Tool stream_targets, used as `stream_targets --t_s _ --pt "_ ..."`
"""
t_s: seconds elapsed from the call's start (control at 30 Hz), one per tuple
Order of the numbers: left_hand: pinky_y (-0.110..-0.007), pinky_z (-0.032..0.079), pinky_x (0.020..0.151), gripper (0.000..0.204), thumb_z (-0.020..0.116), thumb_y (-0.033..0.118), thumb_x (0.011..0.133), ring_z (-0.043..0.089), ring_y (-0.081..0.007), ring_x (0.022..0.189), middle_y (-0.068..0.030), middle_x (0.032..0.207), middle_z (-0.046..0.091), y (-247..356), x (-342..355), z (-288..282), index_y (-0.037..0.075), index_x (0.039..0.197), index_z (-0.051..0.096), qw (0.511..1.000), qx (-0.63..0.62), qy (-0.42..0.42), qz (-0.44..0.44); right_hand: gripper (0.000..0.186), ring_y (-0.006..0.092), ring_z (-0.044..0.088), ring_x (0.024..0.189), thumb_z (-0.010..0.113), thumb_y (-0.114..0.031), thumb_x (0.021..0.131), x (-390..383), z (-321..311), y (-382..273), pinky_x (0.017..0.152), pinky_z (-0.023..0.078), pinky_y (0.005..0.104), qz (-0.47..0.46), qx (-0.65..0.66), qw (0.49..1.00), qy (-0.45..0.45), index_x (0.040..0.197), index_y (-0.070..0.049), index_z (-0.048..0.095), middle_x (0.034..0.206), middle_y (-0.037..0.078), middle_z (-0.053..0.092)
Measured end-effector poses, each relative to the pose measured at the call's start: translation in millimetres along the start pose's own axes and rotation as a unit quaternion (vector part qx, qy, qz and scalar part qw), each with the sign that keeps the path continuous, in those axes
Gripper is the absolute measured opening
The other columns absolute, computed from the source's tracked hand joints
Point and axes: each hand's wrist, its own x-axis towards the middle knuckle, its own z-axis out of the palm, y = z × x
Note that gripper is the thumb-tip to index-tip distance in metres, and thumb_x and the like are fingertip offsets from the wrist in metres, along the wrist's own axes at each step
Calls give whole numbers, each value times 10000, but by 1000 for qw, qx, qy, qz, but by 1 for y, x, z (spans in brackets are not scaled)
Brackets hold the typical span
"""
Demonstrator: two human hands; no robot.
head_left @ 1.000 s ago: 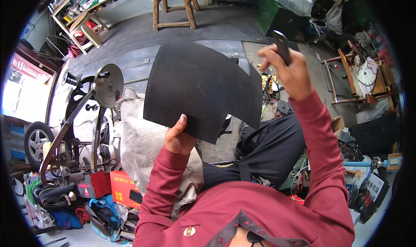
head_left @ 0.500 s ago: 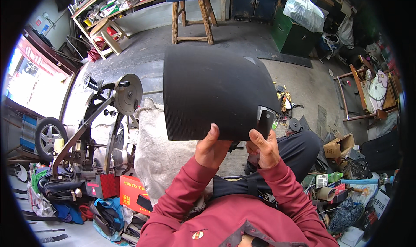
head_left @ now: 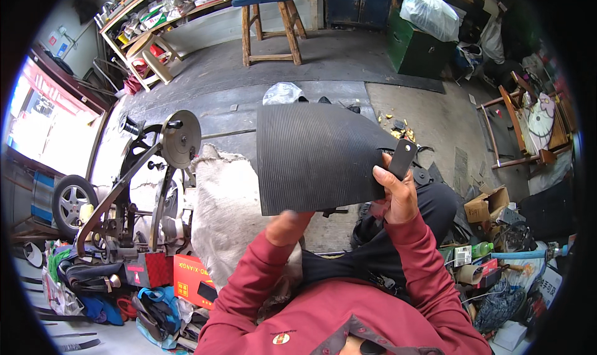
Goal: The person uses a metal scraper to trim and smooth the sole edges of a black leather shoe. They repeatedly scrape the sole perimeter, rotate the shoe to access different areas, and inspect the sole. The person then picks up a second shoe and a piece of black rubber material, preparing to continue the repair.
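Observation:
A black rubber sheet [head_left: 317, 156], finely ribbed and bowed, hangs in front of me above my lap. At its lower right edge my right hand [head_left: 398, 196] is closed, the thumb pressed on the sheet. The same hand holds a flat black strip [head_left: 403, 158] with a hole near its upper end; its lower part is hidden in the fist. My left hand [head_left: 286, 229] is at the sheet's lower left edge, its thumb smeared by motion and its fingers hidden behind the sheet. A pale cloth [head_left: 224, 199] is spread beside my leg.
To the left stands a hand-wheel machine [head_left: 180, 140] on metal legs, near a car wheel [head_left: 73, 200]. A red box [head_left: 191, 281] and a cardboard box [head_left: 487, 205] are among clutter on both sides. Farther off are a blue-topped stool [head_left: 266, 25] and a green chest [head_left: 420, 50].
The sheet has tilted and moved down and slightly right, showing its ribs more plainly. My right hand rose a little with the strip, which now leans right. My left hand shifted slightly down and left.

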Motion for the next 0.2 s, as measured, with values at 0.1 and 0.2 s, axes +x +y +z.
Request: stream_targets --t_s 0.1,0.2 --pt "-666 372 1070 1022 507 788 871 384 -423 1422 -169 1618 316 13 1 -6 106 1597 277 971 -216 -84 -59 137 32 527 628 704 -129 886 5 -14 4 542 379 197 -11 12 1000 -3 1011 -78 683 815 -43 635" --pt "-692 401 1024 1111 259 911 856 411 -445 1394 -216 1605 318 14 6 -7 93 1607 247 958 -245 -116 -91 132 59 597 724 703 -122 883 7 -25 7 665 466 215 -27 25 999 11 1001 -63 689 860 -18 656"
